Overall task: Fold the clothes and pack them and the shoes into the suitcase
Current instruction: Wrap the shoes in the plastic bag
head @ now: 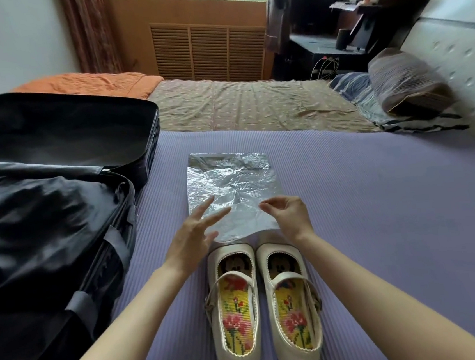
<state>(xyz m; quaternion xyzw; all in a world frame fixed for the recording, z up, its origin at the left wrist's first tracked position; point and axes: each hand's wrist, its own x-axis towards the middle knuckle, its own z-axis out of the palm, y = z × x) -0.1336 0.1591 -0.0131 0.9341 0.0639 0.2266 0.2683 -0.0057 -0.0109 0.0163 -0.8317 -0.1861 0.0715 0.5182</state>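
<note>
Purple bedding covers the bed (364, 196), where a clear bag (230, 180) lies flat. Over its near corner the left hand (191, 237) has its fingers (216, 215) spread wide and straight. The right hand (291, 218) has thumb and forefinger narrowed onto the bag's near edge, seemingly pinching it. Just behind both sets of fingers, between the wrists, the shoes (233, 306) sit side by side. Well left of the fingers lies the open suitcase (43, 215).

The person's left forearm (133, 317) is bare from the near edge to the wrist; the right forearm (373, 288) is bare likewise; the left hand (191, 237) and right hand (288, 218) are bare, with slender fingers.
</note>
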